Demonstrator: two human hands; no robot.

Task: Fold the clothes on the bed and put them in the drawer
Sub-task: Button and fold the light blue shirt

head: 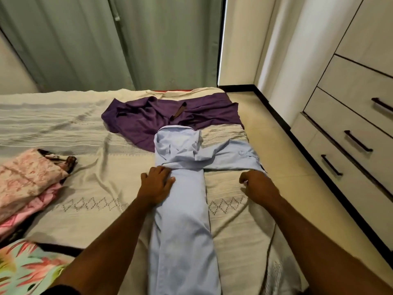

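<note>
Here the light blue shirt (180,199) lies lengthwise near the bed's (89,188) right edge, left hand (156,180) pressing flat on it; the nearer right hand (256,180) pinches its outstretched sleeve (236,155) (pointing right).

Dim, even indoor lighting with soft shadows; wide-angle distortion bends the frame edges; overall slightly soft, blurrier toward the lower corners.

On the bed (63,124) the shirt (182,209) lies in the middle, another garment (148,118) behind it, folded clothes (27,179) at left; drawers (350,135) stand at right.
</note>
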